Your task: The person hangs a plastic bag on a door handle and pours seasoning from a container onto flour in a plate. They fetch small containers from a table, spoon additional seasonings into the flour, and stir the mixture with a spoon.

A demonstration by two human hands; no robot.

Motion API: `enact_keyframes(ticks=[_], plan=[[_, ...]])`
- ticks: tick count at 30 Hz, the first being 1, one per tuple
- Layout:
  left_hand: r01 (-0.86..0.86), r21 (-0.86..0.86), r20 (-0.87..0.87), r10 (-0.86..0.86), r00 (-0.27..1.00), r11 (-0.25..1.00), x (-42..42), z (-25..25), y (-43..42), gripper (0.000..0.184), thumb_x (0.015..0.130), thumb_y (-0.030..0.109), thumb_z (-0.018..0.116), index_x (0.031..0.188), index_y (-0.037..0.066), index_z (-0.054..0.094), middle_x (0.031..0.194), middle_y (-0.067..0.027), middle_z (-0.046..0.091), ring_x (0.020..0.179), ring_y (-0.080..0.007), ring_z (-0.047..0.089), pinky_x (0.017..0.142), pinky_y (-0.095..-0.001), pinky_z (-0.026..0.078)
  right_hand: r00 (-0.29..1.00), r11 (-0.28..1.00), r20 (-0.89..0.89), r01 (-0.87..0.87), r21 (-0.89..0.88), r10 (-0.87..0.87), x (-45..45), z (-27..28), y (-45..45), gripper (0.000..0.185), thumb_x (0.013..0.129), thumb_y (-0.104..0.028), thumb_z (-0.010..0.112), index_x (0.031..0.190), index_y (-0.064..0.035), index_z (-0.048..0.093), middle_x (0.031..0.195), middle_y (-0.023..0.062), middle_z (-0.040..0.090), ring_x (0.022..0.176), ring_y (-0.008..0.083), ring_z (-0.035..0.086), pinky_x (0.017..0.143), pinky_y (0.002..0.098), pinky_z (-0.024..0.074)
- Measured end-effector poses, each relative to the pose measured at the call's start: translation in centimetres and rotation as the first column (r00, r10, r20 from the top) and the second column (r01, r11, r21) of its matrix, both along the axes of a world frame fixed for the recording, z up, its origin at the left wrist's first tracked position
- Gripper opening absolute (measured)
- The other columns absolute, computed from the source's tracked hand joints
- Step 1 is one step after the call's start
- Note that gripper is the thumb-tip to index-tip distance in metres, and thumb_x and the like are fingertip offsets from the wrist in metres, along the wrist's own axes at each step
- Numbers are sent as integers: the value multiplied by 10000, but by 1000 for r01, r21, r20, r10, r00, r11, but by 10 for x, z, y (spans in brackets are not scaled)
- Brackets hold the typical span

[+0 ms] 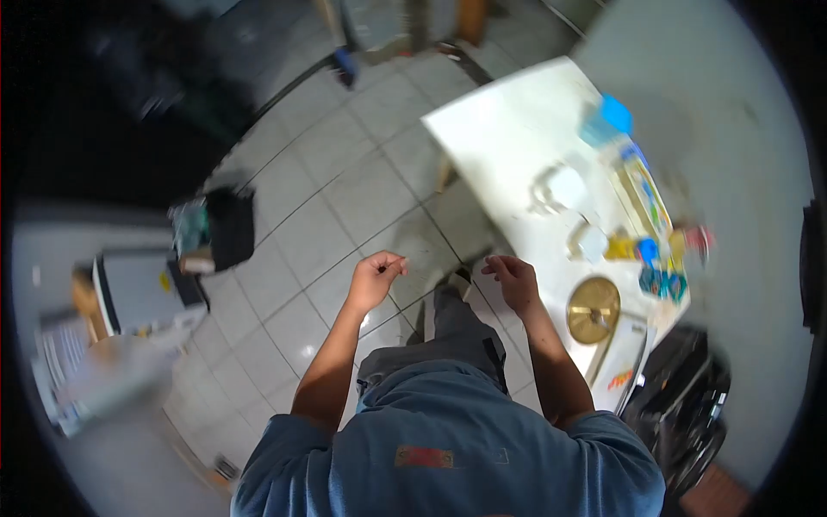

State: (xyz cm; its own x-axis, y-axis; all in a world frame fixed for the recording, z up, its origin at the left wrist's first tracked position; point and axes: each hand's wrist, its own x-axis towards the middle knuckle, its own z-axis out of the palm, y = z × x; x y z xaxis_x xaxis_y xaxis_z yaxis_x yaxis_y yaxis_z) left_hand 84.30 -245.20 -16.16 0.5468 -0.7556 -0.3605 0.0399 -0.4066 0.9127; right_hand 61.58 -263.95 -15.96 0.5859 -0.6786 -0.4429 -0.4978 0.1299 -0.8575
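My left hand (377,280) is raised in front of my body over the tiled floor, its fingers curled in against the thumb. Opposite it, my right hand (514,280) has its fingers bent inward toward the left one, near the edge of the white table (500,129). A gap separates the two hands, and neither touches the table. Whatever the curled fingers hold, if anything, is hidden or too small to see. Closest to my right hand on the table is a round, gold-coloured lid or dish (593,310).
Blurred on the table are a white cup or jug (564,187), a yellow bottle with a blue cap (622,248) and a blue-lidded container (614,115). A dark bag-like item (685,388) lies beside it. At left stand a black bin (231,228) and a grey-topped box (138,289).
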Motion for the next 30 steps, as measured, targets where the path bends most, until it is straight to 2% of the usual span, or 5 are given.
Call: enact_keyframes(ticks=[5,15,20,23,30], plan=[[-462,-66,94,466,880,884,0,62,275,144,854,120,699,781,16,631,734,-30,660,709,-84,592,679,-239,477,928,941,155,-329,-86,338,105,45,171,219,885,-219,656,880,-8,718,728,24,689,626,48,501,592,224,404],[-985,-61,125,981,152,160,-179,134,781,283,838,266,721,756,4,650,664,-29,636,667,-77,560,632,-240,448,662,711,410,-702,44,628,203,96,647,161,867,-78,667,1013,-11,650,866,50,692,690,34,524,597,188,415],[-919,-264,-56,956,-289,-293,-273,108,923,236,850,229,706,890,-1,670,740,-15,640,711,-78,549,678,-245,453,389,428,393,-904,-14,833,220,85,833,224,826,-39,705,1036,-7,634,869,37,672,715,45,546,649,197,447],[-831,-245,172,821,-545,-500,-309,98,995,187,817,140,740,932,10,672,775,8,616,698,-74,540,670,-221,450,202,233,358,-971,-46,911,242,65,955,260,805,-29,723,1045,-15,626,846,15,654,736,49,563,692,203,466],[-488,-133,90,480,-873,-862,-368,118,1145,132,806,96,742,880,4,682,766,-14,652,709,-66,558,669,-215,458,-270,-284,391,-958,-21,880,257,88,1279,373,772,-2,741,1117,31,603,776,12,657,731,65,579,714,211,467]])
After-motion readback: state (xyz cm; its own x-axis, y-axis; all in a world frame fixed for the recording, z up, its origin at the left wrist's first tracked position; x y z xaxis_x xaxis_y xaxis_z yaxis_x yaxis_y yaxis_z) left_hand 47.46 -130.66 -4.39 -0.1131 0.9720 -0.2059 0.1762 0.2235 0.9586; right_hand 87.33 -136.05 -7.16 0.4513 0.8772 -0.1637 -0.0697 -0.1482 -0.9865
